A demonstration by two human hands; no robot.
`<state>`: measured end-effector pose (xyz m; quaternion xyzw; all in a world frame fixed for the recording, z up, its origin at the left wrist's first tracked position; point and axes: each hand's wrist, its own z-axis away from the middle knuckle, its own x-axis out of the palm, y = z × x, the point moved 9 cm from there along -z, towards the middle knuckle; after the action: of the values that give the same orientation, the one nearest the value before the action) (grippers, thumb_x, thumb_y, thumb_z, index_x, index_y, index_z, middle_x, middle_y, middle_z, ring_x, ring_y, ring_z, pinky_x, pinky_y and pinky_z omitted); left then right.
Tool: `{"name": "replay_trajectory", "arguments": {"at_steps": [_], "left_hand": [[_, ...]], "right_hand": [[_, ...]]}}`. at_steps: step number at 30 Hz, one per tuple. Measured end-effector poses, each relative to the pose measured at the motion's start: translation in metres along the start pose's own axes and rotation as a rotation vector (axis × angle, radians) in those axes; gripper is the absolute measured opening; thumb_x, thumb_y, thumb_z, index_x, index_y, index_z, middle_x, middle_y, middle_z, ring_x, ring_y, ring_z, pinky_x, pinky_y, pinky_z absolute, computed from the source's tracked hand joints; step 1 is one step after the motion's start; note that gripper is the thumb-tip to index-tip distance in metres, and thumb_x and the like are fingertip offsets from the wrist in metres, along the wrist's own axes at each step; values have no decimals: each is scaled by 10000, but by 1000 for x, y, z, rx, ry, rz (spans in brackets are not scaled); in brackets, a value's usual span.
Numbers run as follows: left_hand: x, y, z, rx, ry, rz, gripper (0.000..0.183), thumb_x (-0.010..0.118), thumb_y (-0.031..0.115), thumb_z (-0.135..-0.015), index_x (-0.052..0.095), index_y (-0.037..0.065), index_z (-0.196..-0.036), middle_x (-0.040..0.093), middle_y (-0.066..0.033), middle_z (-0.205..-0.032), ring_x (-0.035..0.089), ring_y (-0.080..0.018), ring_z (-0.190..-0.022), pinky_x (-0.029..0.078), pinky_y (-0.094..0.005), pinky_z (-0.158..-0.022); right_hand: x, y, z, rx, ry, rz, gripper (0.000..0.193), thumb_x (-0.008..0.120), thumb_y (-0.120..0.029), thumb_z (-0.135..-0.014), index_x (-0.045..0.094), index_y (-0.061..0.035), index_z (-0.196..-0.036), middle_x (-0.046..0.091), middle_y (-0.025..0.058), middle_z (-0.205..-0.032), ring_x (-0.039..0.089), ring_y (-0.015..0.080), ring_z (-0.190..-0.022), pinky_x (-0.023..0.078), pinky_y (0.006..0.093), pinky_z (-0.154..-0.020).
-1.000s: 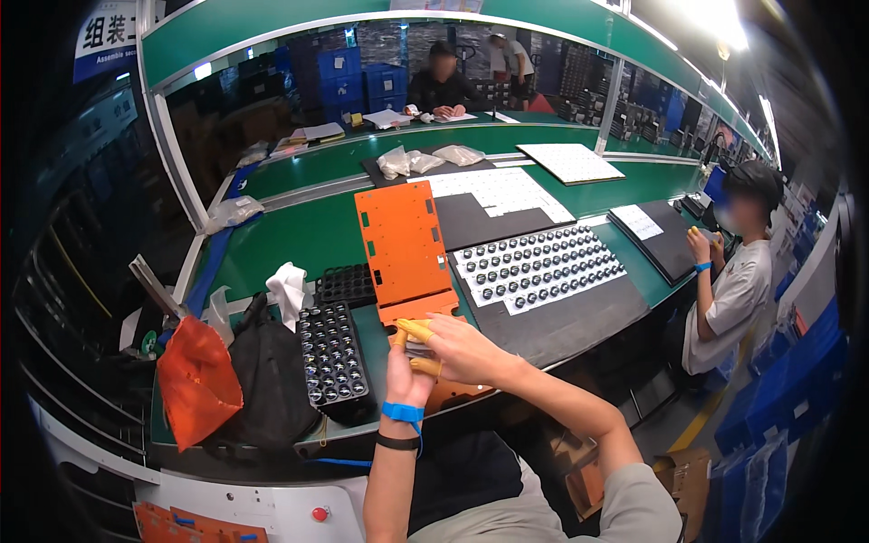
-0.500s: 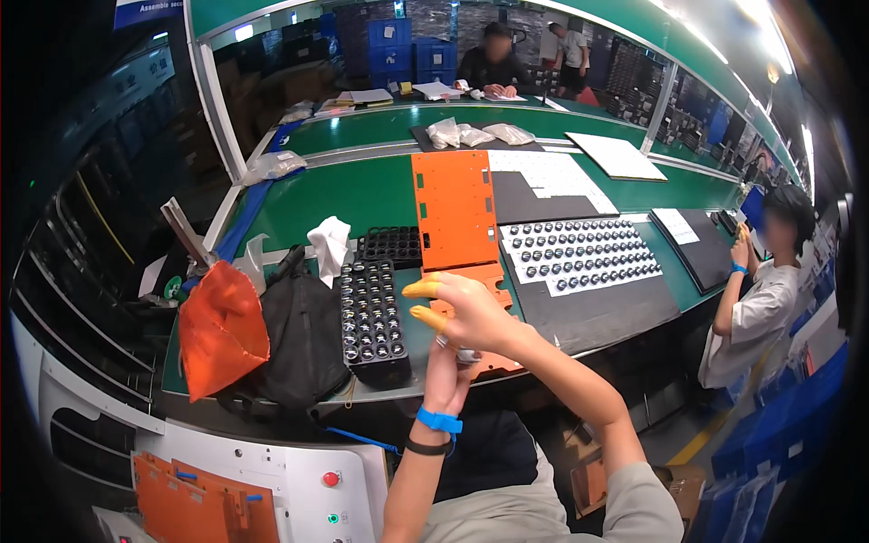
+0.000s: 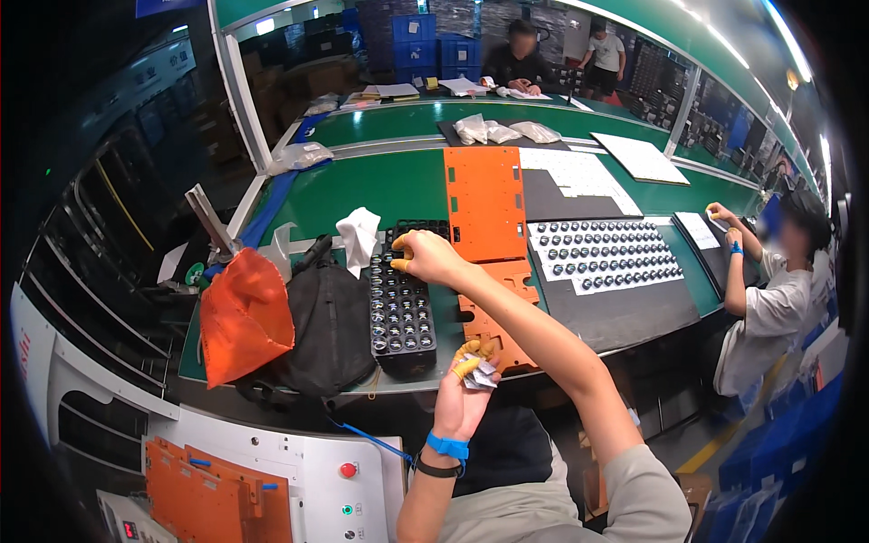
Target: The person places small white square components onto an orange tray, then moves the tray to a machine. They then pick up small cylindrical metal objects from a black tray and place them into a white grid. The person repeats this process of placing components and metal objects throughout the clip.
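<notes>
My right hand hovers at the far part of a black tray filled with rows of small round, shiny-topped parts. Its yellow-capped thumb and forefinger are pinched together; whatever lies between them cannot be made out. Close to the bench's front edge, my left hand is palm up, with yellow-capped fingers curled around a little bunch of flat silvery-white pieces. A blue band circles that wrist. Just right of the tray, an orange plate with slots stands upright behind a lower orange fixture, partly covered by my right forearm.
A white board carries several rows of black round parts. Left of the tray are a white cloth, a black bag and an orange bag. A co-worker works at right. A white machine panel stands lower left.
My right hand has left my left hand and moved up and leftward to the tray. The left hand now shows its silvery pieces, and the whole view has shifted slightly.
</notes>
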<state>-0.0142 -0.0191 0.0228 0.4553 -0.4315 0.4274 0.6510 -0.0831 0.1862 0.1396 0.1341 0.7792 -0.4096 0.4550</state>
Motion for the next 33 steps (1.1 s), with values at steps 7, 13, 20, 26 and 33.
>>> {"name": "replay_trajectory", "arguments": {"at_steps": [7, 13, 20, 26, 33], "left_hand": [[-1, 6, 1, 42, -6, -35, 293, 505, 63, -968, 561, 52, -1256, 549, -115, -1234, 533, -299, -1204, 487, -374, -865], [1, 3, -2, 45, -11, -65, 314, 526, 4, -919, 598, 64, -1219, 584, -128, -1205, 561, -316, -1144, 481, -395, -840], [13, 8, -5, 53, -44, -61, 307, 525, 78, -986, 550, 72, -1291, 585, -138, -1282, 578, -309, -1210, 499, -369, -843], [20, 17, -18, 39, -12, -152, 343, 471, 287, -1054, 547, 68, -1307, 623, -131, -1242, 629, -329, -1116, 505, -332, -688], [45, 23, -9, 152, -141, -309, 409, 446, 346, -1065, 496, 82, -1372, 645, -68, -1118, 628, -182, -847, 460, -261, -582]], "right_hand": [[8, -3, -8, -93, 25, 58, 348, 762, -297, -811, 743, -17, -1017, 726, 183, -965, 692, 340, -945, 545, 433, -839], [8, 1, -12, -42, 48, 63, 309, 748, -273, -801, 743, -26, -987, 727, 170, -927, 698, 340, -904, 550, 436, -814], [-22, 10, 18, 63, 252, -324, 295, 763, -204, -814, 679, 13, -995, 673, 92, -777, 636, 182, -698, 522, 321, -694], [-47, 1, 85, 19, 239, -622, 260, 727, -142, -873, 602, 9, -1043, 643, 57, -902, 611, 128, -799, 515, 301, -753], [-75, -3, 165, -54, 163, -656, 248, 674, -93, -872, 563, 1, -1074, 613, 91, -1051, 600, 191, -997, 484, 354, -909]]}}
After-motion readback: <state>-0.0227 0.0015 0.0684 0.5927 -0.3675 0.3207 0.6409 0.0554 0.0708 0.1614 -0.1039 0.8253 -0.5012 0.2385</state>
